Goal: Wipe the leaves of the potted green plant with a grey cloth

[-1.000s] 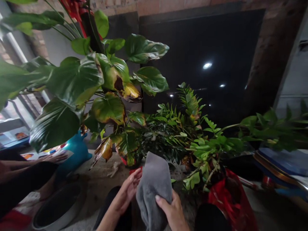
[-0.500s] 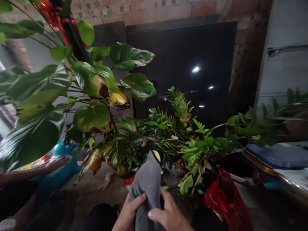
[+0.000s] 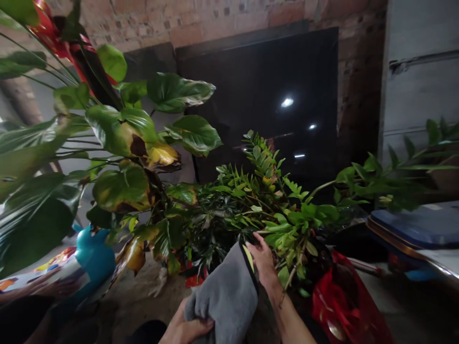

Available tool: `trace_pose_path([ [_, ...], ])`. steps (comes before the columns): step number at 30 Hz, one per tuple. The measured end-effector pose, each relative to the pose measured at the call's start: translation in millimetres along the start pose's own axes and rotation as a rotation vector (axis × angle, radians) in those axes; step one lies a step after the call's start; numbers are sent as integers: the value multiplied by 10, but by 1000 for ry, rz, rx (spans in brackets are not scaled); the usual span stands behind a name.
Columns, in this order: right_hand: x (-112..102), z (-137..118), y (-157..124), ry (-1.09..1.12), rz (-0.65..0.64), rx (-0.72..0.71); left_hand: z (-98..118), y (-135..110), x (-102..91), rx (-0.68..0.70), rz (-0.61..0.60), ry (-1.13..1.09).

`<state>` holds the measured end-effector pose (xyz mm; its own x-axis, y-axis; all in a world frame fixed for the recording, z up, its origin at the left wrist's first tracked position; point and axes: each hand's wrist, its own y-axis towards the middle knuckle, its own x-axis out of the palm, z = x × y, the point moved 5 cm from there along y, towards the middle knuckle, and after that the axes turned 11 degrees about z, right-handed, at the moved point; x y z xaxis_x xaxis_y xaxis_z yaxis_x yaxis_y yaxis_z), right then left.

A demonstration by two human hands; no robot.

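A grey cloth with a black edge and a yellow-green underside hangs bunched in front of me. My left hand is closed on its lower left part, thumb on top. Beside the cloth's upper right edge is my right hand, fingers stretched forward and apart; whether they touch the edge or a leaf I cannot tell. Right behind both hands stands a leafy green plant, its stems leaning over the right hand.
Large broad leaves, some yellowed, spread at the left. Another person's arm lies near a turquoise toy-like figure. A red plastic bag stands at lower right, below a blue-lidded container. A dark glossy panel leans against the brick wall.
My right hand has let go of the cloth's lower part and moved up and forward toward the plant. The cloth has spread wider and tilted right. The view has shifted slightly right.
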<state>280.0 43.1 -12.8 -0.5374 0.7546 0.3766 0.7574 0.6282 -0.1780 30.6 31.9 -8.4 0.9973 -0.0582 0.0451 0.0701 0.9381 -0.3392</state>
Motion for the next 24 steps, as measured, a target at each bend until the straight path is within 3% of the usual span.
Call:
trace_pose_path([
  [4,-23,49,-11,-15,31,62,660,-25,433,125,-51,-45],
  [6,-82,94,-13,-27,42,97,871,-6,639,153,-46,-105],
  [8,-149,140,-7,-30,41,128,890,29,782,157,-63,-102],
  [10,-202,179,8,-25,20,155,731,55,845,114,-129,-32],
  [12,-237,205,23,-10,-8,174,535,48,820,47,-204,49],
  [14,-252,214,22,19,-32,188,476,10,752,10,-247,96],
  [16,-244,200,-2,65,-56,198,633,-38,718,40,-256,81],
  [20,-193,117,-77,191,-111,208,1178,-35,837,205,-183,-101],
  [22,-183,74,-92,253,-134,216,1238,36,922,254,-138,-144],
  [24,-195,48,-85,299,-150,231,1082,114,960,255,-117,-72],
])
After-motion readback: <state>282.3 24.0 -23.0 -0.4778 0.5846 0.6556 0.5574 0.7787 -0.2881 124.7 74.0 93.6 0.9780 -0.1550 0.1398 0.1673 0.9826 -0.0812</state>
